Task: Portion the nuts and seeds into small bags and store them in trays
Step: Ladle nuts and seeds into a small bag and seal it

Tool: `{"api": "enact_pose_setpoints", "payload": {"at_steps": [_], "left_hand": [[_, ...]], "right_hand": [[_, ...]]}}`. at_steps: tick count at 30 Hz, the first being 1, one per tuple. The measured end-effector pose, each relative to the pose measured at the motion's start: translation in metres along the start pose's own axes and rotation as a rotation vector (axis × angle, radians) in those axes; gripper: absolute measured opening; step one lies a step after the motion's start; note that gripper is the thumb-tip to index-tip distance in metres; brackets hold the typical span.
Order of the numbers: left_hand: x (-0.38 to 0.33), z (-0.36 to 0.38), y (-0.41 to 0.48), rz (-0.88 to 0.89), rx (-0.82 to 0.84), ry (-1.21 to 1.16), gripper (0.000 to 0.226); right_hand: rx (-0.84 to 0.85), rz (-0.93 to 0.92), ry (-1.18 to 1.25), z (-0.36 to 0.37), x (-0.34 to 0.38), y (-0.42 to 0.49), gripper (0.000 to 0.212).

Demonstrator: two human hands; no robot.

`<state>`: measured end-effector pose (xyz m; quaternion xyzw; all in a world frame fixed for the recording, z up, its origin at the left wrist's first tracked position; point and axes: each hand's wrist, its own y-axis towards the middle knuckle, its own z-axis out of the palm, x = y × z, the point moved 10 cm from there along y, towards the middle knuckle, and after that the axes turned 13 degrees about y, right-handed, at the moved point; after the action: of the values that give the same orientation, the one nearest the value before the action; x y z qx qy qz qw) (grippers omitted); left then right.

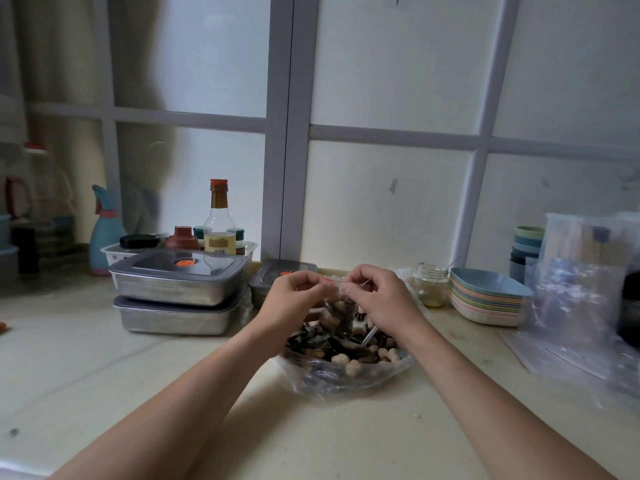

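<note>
Red-edged at its mouth, the small bag is pinched along that strip by the curled fingers of both the left hand and the right hand. It hangs between them, part-filled with nuts and seeds, just above a big bag of the same mix lying open on the tabletop. Two lidded steel trays stand stacked to the left; a jar and stacked plates sit right.
</note>
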<state>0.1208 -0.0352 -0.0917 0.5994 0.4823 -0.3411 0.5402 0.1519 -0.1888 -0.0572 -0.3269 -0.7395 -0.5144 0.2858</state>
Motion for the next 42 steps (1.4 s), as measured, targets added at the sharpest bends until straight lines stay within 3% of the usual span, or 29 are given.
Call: {"api": "enact_pose_setpoints", "payload": {"at_steps": [8, 34, 42], "left_hand": [[-0.002, -0.002, 0.0, 0.027, -0.012, 0.04, 0.019], [0.004, -0.01, 0.005, 0.042, -0.099, 0.203, 0.012], [0.0, -0.006, 0.004, 0.098, -0.049, 0.28, 0.01]], "right_hand": [[0.045, 0.055, 0.053, 0.009, -0.005, -0.002, 0.01], [0.096, 0.019, -0.117, 0.01, 0.001, -0.004, 0.009], [0.132, -0.027, -0.148, 0.009, 0.002, -0.008, 0.01]]}}
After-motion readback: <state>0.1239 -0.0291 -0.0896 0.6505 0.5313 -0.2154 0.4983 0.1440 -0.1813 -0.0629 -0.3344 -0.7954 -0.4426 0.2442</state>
